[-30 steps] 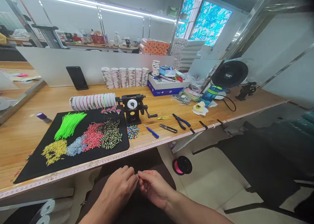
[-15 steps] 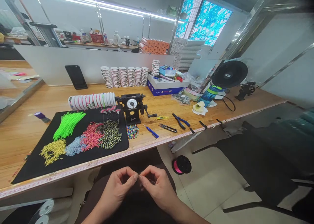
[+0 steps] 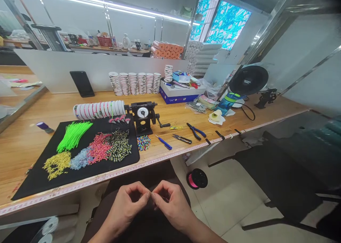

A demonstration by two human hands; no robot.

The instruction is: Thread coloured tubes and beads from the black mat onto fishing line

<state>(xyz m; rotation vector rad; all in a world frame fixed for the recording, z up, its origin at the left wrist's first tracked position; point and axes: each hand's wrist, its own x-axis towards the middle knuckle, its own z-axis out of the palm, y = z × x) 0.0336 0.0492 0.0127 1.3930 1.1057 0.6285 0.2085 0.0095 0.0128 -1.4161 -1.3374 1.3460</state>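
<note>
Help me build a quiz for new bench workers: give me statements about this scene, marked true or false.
The fingertips of the left hand and right hand are close together. True.
The pliers lie on the black mat. False: the pliers lie on the wooden bench.
The green strands lie on the black mat. True.
The black-and-pink spool sits on the bench. False: the black-and-pink spool is on the floor.
</note>
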